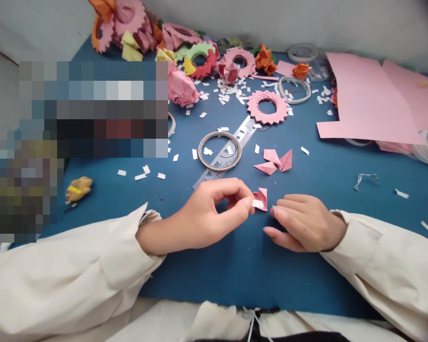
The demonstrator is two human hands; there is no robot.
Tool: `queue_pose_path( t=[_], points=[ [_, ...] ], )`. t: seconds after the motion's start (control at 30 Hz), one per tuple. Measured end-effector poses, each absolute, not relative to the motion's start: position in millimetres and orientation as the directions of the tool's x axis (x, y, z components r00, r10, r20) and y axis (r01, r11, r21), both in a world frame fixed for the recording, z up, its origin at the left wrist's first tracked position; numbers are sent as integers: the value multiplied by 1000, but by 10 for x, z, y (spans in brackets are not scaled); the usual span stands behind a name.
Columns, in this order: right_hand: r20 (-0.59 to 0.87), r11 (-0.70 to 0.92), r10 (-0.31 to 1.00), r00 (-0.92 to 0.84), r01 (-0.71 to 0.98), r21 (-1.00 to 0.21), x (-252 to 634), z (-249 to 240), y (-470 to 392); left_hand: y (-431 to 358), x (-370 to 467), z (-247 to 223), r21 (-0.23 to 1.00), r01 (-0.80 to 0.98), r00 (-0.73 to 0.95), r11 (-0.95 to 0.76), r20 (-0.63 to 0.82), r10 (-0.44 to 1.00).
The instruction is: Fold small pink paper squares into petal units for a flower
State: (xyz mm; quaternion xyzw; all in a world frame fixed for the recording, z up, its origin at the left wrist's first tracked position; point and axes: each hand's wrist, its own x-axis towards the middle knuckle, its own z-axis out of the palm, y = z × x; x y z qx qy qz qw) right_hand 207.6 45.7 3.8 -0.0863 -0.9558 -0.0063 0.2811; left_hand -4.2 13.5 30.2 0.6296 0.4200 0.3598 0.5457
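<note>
My left hand (214, 213) pinches a small folded pink paper piece (263, 197) between thumb and fingertips; a white strip (257, 204) lies across the piece's lower part. Just right of it, my right hand (303, 222) is low over the blue table (214, 280), its fingers curled and the thumb close to them. Whether something small is between its fingertips cannot be made out. Beyond the hands lie several folded pink pieces (276, 161), partly touching. A tape roll (219, 151) rests on a clear ruler (244, 130), up and left of the held piece.
A pink paper ring (267, 107) and another tape roll (295, 90) lie farther back. Colourful folded paper models (199, 59) crowd the rear edge. Large pink sheets (374, 99) cover the back right. White scraps are scattered about, and a yellow object (79, 189) sits at left.
</note>
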Motion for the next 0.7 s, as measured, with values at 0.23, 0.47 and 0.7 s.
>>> queue_pose_path(
  t=[0.23, 0.47, 0.7],
  points=[
    [440, 961, 170, -882, 247, 124, 2085, 170, 347, 238, -121, 220, 670, 667, 169, -326, 290, 942],
    [362, 900, 285, -887, 378, 218, 2047, 187, 146, 322, -144, 96, 377, 860, 224, -344, 328, 918],
    [349, 873, 350, -869, 438, 216, 2040, 117, 171, 295, -120, 79, 449, 739, 331, -502, 407, 851]
  ],
)
